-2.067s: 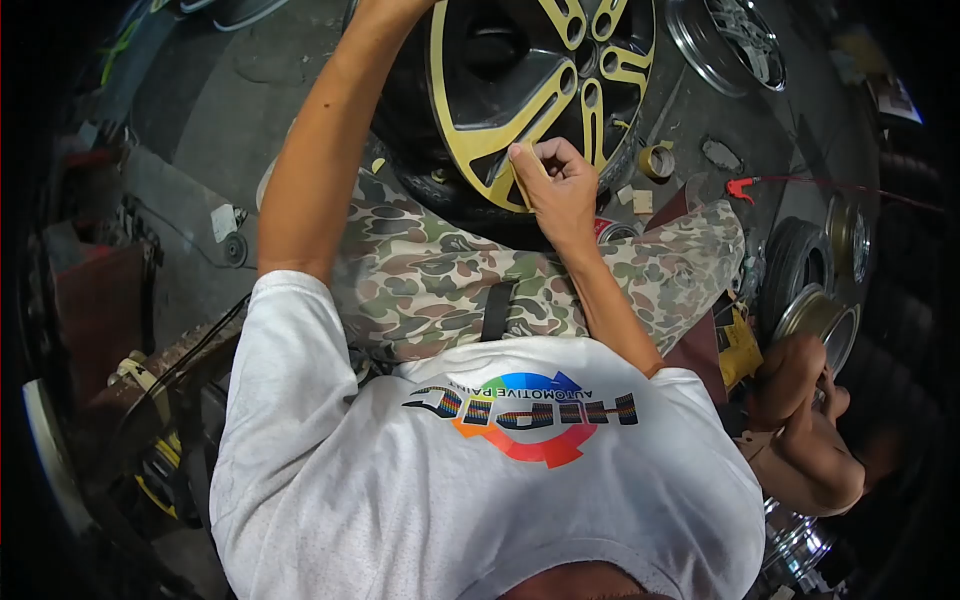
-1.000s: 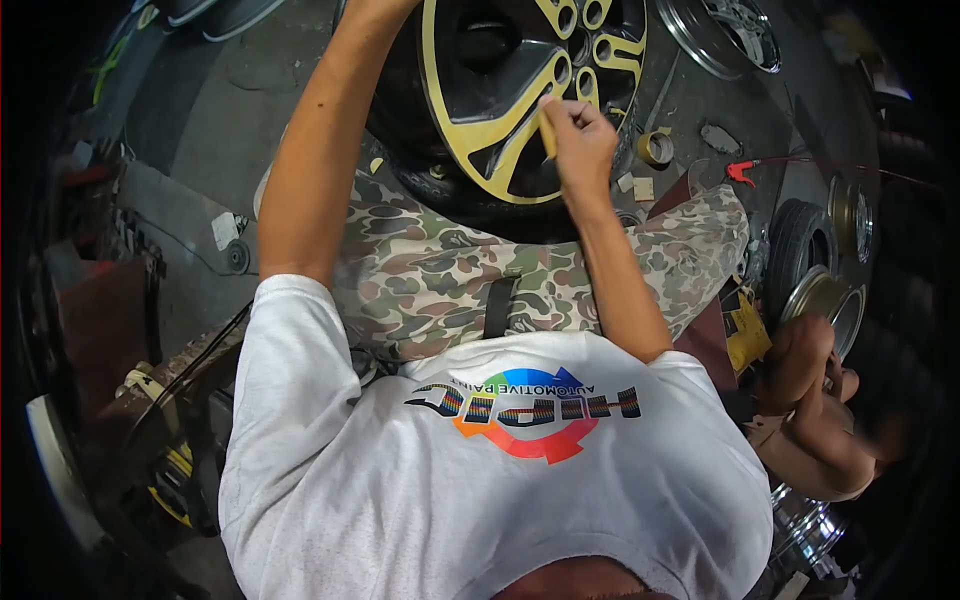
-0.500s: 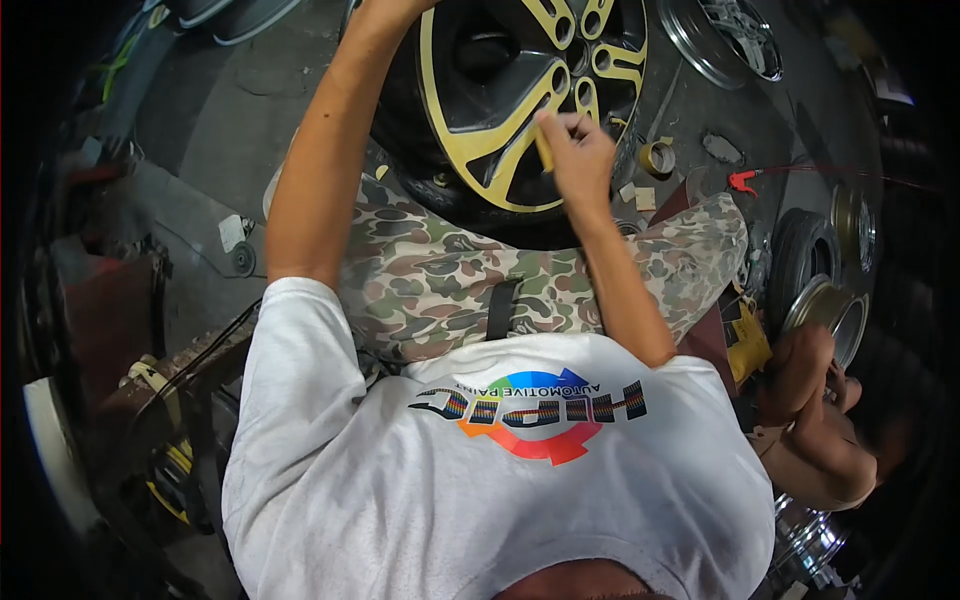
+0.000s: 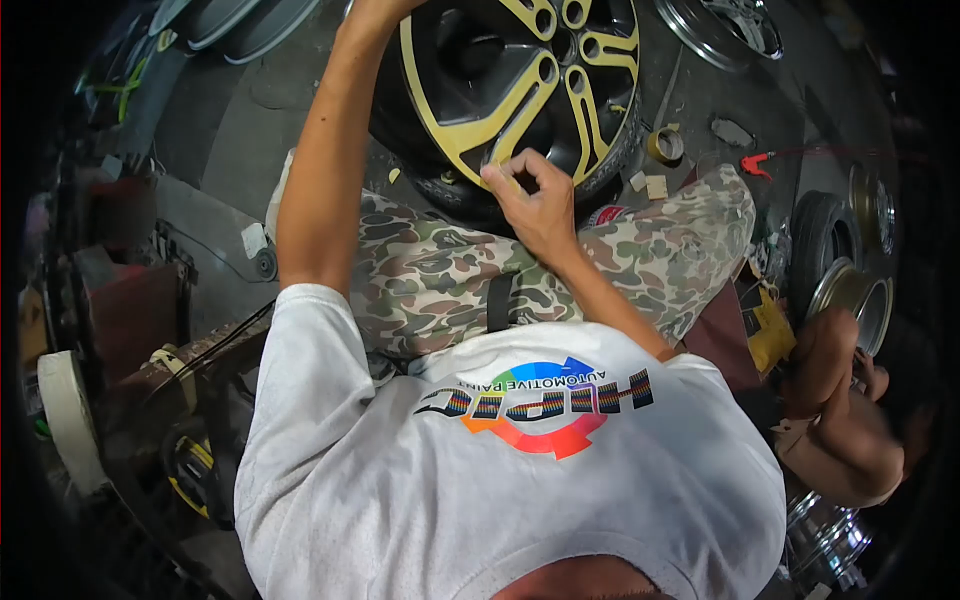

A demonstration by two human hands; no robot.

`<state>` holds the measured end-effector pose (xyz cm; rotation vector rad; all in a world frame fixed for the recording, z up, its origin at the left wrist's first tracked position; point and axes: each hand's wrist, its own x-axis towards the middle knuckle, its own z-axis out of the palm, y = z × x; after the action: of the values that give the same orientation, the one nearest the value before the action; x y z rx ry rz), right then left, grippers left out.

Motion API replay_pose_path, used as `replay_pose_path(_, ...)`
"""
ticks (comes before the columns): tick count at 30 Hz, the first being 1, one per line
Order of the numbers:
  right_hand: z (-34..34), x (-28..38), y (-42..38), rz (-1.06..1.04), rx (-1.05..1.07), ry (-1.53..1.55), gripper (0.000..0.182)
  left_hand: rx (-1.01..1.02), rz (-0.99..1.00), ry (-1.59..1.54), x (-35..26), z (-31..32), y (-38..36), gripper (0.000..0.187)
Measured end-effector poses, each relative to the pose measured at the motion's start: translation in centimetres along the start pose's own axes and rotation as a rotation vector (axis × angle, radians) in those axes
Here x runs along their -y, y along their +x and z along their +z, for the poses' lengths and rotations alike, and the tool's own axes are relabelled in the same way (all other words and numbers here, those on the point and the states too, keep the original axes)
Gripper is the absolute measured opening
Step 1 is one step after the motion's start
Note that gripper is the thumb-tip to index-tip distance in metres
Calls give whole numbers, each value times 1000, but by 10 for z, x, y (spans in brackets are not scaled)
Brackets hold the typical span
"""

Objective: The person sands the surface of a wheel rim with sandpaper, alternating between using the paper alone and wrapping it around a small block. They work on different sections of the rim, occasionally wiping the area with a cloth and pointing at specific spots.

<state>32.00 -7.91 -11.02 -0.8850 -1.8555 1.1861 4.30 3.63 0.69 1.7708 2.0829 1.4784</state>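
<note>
A wheel rim [image 4: 470, 125] with yellow spoke faces and black recesses stands before my camouflage-clad legs, a dark tyre around it. Near its lower edge is my right hand [image 4: 540, 200], thumb and index finger pinched together, with a small yellow piece [image 4: 526, 183] partly showing between the fingers. My left hand [image 4: 402, 4] reaches the rim's upper left side, but the top of the frame cuts it off, so its fingers are hidden.
A tape roll [image 4: 665, 146] and a red-nozzled tool [image 4: 756, 164] lie right of the wheel. Farther right are a tyre [image 4: 824, 238], another rim [image 4: 868, 305] and a co-worker's bent bare limbs [image 4: 850, 440]. More rims lie at the top corners.
My right hand has moved down and left along the rim, towards its lower edge. The wheel appears slightly farther left and higher in view.
</note>
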Motion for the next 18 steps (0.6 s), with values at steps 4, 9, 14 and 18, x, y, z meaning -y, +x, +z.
replay_pose_path(4, 3, -3, 17, 21, -99, 57, 26, 19, 34, -34, 3, 2, 3, 34)
replay_pose_path(9, 0, -2, 0, 69, 8, 74, 27, 24, -27, 11, 9, 1, 1, 33)
replay_pose_path(14, 2, 1, 23, 44, -55, 51, 25, 18, 5, -8, 7, -2, -5, 33)
replay_pose_path(18, 4, 8, 2, 34, -9, 13, 24, 11, -16, -14, 12, -1, -2, 33)
